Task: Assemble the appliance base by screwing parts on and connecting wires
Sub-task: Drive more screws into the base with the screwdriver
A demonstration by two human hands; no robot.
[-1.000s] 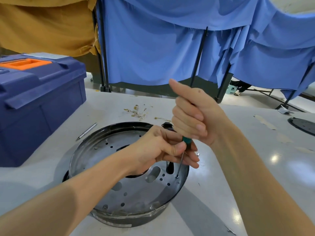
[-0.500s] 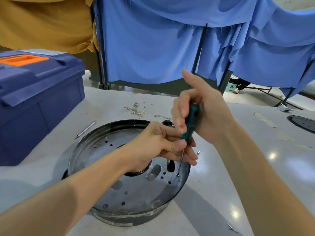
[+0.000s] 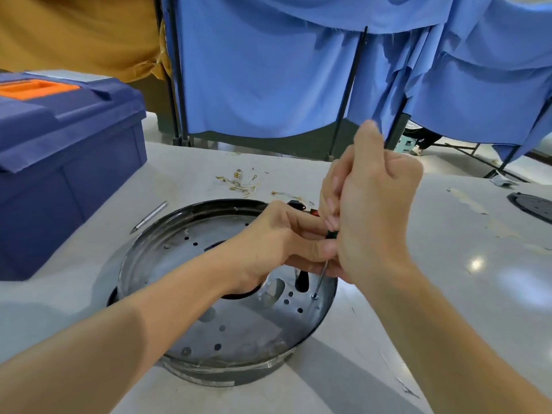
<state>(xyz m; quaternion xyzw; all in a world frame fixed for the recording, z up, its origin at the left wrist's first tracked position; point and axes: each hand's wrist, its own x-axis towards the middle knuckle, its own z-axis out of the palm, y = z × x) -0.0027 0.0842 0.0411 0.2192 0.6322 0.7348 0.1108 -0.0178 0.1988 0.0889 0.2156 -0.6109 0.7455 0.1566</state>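
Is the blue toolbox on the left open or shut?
Shut. The lid of the toolbox lies flat over the body with no gap visible, and its orange handle rests flat in the recess on top.

Shiny metal base (image 3: 239, 324), glossy table (image 3: 448, 279), plastic toolbox (image 3: 65, 162).

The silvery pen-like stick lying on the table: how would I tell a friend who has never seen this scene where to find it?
Start at the big blue toolbox with the orange handle, on the left of the white table. Between its front corner and the round metal appliance base lies the thin silver rod, slanted, touching neither. It is straight and metallic, unlike the tangle of small yellowish wires further back.
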